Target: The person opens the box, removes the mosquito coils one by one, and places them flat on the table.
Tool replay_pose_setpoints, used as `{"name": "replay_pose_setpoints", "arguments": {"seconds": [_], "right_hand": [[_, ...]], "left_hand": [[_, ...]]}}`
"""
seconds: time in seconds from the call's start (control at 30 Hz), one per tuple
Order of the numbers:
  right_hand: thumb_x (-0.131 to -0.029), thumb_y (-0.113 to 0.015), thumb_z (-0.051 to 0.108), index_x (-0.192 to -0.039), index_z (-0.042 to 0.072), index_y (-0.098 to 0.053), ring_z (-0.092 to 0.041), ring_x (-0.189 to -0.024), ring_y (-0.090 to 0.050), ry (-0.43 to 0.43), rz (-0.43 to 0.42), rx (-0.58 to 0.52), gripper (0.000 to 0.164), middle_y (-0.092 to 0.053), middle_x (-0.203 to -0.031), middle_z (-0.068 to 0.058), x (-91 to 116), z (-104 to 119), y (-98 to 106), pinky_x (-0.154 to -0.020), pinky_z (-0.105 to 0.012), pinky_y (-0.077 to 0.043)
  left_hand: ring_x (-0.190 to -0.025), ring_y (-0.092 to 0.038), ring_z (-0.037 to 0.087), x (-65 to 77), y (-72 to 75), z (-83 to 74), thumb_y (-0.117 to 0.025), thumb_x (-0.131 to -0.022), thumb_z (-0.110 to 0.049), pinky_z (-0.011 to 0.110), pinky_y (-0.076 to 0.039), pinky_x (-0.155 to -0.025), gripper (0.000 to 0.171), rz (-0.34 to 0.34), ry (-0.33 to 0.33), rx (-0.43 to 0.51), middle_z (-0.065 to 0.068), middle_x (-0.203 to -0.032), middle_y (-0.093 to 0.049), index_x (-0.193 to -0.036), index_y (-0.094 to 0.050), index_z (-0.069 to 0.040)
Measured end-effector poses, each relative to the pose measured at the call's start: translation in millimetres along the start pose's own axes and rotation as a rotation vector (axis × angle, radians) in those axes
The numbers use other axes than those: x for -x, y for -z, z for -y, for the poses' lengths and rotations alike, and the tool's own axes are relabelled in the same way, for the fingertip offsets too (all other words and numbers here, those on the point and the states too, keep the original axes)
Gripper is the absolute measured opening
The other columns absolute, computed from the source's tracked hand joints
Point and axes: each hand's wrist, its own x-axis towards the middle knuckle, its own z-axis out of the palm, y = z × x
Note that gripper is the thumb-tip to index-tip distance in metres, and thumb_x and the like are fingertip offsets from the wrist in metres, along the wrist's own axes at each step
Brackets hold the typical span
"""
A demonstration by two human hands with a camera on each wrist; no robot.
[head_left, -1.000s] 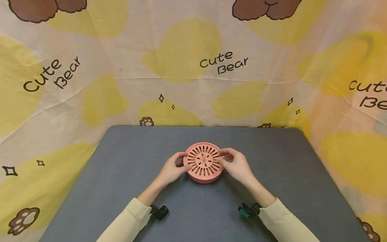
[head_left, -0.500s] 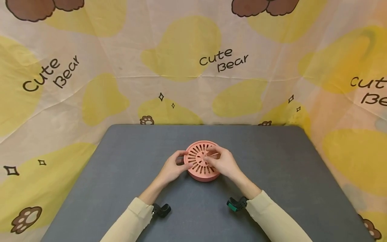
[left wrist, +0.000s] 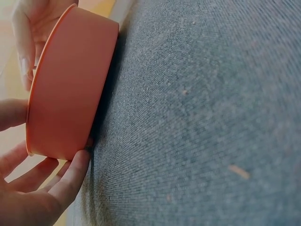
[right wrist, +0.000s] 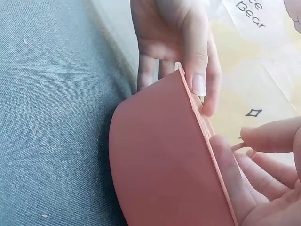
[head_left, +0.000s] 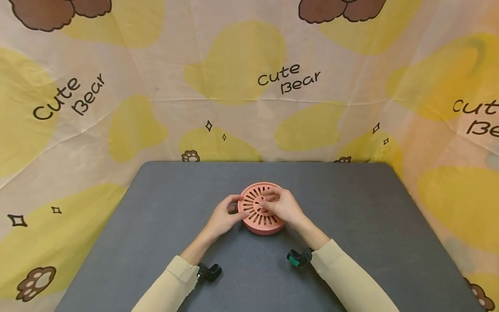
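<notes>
A round pink mosquito coil box (head_left: pixel 264 230) with a slotted lid (head_left: pixel 255 218) sits on the grey table. At its left side my left hand (head_left: pixel 221 220) grips it, thumb over the rim and fingers against the wall. The box's smooth wall (left wrist: pixel 73 84) fills much of the left wrist view, the lower fingers near its base. Over the lid's middle, my right hand (head_left: pixel 287 211) pinches a small pink loop handle (right wrist: pixel 240 146) between thumb and index finger. That hand covers the right part of the lid in the head view. The inside of the box is hidden.
The grey table (head_left: pixel 175 186) has rounded far corners. A cloth (head_left: pixel 234 65) printed with bears and yellow patches hangs behind it and on both sides. Black wrist bands (head_left: pixel 300 257) are on both wrists, below the cream sleeves.
My right hand has moved left from the box's right rim to the middle of the lid and now pinches the loop handle. The left hand and box have stayed in place.
</notes>
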Motion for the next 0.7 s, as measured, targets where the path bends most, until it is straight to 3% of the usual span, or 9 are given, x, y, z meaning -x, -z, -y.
{"name": "replay_pose_setpoints", "arguments": {"seconds": [0.2, 0.37, 0.7], "right_hand": [[-0.093, -0.073, 0.004, -0.123, -0.003, -0.066, -0.028, -0.079, -0.075, -0.005, 0.024, -0.01, 0.031, -0.074, -0.094, -0.016, -0.8, 1.1, -0.3, -0.07, -0.038, -0.061], [-0.094, -0.072, 0.004, -0.121, -0.002, -0.067, -0.026, -0.077, -0.075, 0.001, 0.007, 0.032, 0.028, -0.074, -0.09, -0.014, -0.6, 3.1, 0.1, -0.069, -0.036, -0.061], [-0.093, -0.074, 0.006, -0.12, -0.002, -0.067, -0.023, -0.075, -0.074, 0.023, 0.003, 0.102, 0.029, -0.073, -0.091, -0.013, 3.5, 7.9, 8.8, -0.069, -0.036, -0.06]], "left_hand": [[-0.119, -0.061, 0.033, 0.1, 1.0, -0.8, -0.081, -0.089, -0.024, 0.047, -0.053, -0.091, 0.057, -0.009, -0.014, -0.017, 0.008, -0.137, -0.059, -0.14, -0.059, -0.012], [-0.12, -0.061, 0.036, -0.2, 0.5, -0.2, -0.081, -0.09, -0.023, 0.049, -0.053, -0.092, 0.061, -0.008, -0.022, 0.024, 0.013, -0.138, -0.058, -0.144, -0.056, -0.01], [-0.122, -0.062, 0.032, -1.5, -0.9, 3.0, -0.075, -0.095, -0.025, 0.041, -0.056, -0.088, 0.054, -0.004, -0.016, 0.04, 0.012, -0.137, -0.06, -0.144, -0.057, -0.012]]}}
